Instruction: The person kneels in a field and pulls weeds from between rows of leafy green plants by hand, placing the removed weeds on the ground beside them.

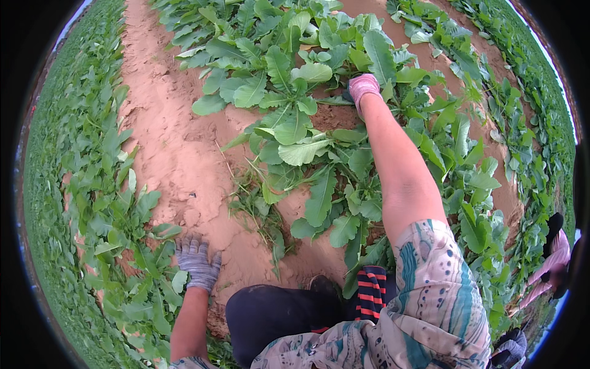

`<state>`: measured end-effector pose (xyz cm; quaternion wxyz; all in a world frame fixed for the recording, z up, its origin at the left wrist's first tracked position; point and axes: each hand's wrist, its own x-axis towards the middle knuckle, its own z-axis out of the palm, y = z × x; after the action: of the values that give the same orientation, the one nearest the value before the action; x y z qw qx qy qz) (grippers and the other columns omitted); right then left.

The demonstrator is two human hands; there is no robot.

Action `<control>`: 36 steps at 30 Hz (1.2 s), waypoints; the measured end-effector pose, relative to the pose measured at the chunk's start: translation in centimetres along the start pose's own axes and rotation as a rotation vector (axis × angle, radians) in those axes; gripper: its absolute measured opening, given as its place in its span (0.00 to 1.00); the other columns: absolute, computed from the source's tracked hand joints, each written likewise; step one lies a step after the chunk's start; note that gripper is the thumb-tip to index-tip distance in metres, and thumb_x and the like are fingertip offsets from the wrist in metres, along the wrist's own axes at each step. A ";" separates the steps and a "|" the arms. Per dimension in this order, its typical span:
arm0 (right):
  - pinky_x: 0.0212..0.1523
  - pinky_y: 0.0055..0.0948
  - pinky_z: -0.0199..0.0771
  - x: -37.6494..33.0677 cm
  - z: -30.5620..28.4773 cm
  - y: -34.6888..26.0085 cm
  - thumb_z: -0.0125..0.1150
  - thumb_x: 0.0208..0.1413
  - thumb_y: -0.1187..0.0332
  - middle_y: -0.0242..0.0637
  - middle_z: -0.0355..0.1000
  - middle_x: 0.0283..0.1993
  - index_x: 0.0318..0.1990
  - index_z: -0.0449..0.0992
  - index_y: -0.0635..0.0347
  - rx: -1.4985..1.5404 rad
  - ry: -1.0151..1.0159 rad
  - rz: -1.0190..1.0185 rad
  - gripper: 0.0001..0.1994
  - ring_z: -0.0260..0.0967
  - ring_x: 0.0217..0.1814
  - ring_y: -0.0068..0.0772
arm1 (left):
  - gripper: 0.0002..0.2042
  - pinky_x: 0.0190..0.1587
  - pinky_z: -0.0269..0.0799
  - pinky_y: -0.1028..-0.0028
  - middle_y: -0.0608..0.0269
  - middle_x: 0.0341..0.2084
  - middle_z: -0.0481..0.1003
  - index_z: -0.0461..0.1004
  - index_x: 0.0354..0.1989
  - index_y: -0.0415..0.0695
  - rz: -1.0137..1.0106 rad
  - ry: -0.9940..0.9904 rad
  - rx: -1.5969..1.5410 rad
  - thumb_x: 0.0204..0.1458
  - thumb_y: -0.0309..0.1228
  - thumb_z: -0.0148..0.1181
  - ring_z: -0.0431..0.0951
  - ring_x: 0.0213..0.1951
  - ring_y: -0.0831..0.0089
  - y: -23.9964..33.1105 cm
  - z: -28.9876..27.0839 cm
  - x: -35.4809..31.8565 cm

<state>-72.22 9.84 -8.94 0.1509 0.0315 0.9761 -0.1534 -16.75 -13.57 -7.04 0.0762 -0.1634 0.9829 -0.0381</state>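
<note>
My left hand (pixel 198 263), in a grey knitted glove, rests on the sandy soil (pixel 178 154) at the lower left with its fingers spread. Beside it on the left grow leafy green plants (pixel 132 270). My right arm stretches far ahead, and my right hand (pixel 364 89), in a pink glove, reaches in among the broad lobed leaves of the middle row (pixel 313 74). Those leaves hide its fingers, so whether it grips anything does not show. Below that hand, a patch of bare brown soil (pixel 337 115) shows between the plants.
A tangle of thin grassy weeds (pixel 255 209) lies on the soil ahead of my bent knee (pixel 276 320). More crop rows run along both sides, with sandy furrows between. At the right edge, part of another person (pixel 550 264) in a pink sleeve is visible.
</note>
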 end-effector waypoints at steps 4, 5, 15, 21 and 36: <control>0.60 0.40 0.66 0.0 0.5 -1.2 0.58 0.53 0.55 0.50 0.67 0.60 0.56 0.73 0.58 0.105 0.072 0.016 0.25 0.65 0.62 0.49 | 0.23 0.68 0.42 0.50 0.54 0.53 0.70 0.77 0.42 0.42 -0.008 -0.016 -0.017 0.43 0.47 0.61 0.61 0.61 0.54 0.0 -0.1 0.0; 0.61 0.40 0.65 0.2 0.5 -1.6 0.58 0.52 0.55 0.50 0.66 0.60 0.57 0.72 0.58 0.068 0.100 -0.013 0.26 0.65 0.62 0.49 | 0.23 0.68 0.42 0.50 0.54 0.53 0.70 0.77 0.42 0.42 -0.009 -0.006 -0.028 0.42 0.47 0.61 0.62 0.61 0.54 0.0 -0.1 -0.1; 0.62 0.40 0.64 1.2 0.8 -0.4 0.52 0.55 0.61 0.50 0.68 0.59 0.54 0.74 0.61 0.076 0.130 -0.167 0.21 0.64 0.63 0.50 | 0.21 0.68 0.44 0.50 0.55 0.50 0.72 0.78 0.39 0.43 0.001 0.067 -0.077 0.41 0.45 0.63 0.63 0.60 0.53 -0.1 0.1 -0.1; 0.51 0.43 0.74 0.2 0.3 1.5 0.55 0.55 0.59 0.54 0.72 0.52 0.55 0.71 0.62 0.114 0.117 -0.034 0.23 0.73 0.52 0.52 | 0.23 0.68 0.42 0.50 0.55 0.52 0.71 0.77 0.42 0.43 -0.005 0.015 -0.034 0.42 0.47 0.61 0.61 0.61 0.55 -0.1 -0.3 -0.1; 0.52 0.39 0.72 -19.0 3.6 -14.4 0.56 0.56 0.68 0.47 0.70 0.56 0.59 0.69 0.51 -0.216 -0.244 -1.122 0.21 0.71 0.54 0.42 | 0.25 0.69 0.38 0.53 0.58 0.55 0.69 0.76 0.47 0.44 -0.062 -0.064 -0.059 0.46 0.50 0.57 0.59 0.63 0.59 -0.3 0.1 -0.2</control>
<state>-54.68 -5.28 -2.29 0.1604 -0.5239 0.8290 -0.1121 -16.48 -13.75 -7.09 0.1017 -0.1970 0.9751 -0.0064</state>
